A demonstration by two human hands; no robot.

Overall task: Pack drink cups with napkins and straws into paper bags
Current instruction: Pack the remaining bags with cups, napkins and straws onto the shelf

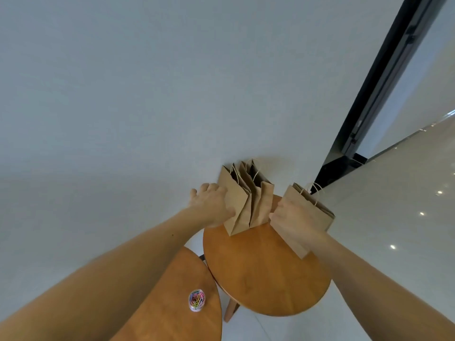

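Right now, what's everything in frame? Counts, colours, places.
standing paper bags: at least two, brown, upright at the round table's far edge, against the wall
tilted paper bag: one, brown, twine handles, over the table's right edge
round table: one, orange-brown wood, centre
second table: one, same wood, lower left
paper-clip tub: one, clear, multicoloured clips, on the second table
door frame: one, black, right
left hand: one, grips the standing paper bags' left side
right hand: one, grips the tilted paper bag

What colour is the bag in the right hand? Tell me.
Plain brown, unprinted; the bag in the right hand shows best in the head view.
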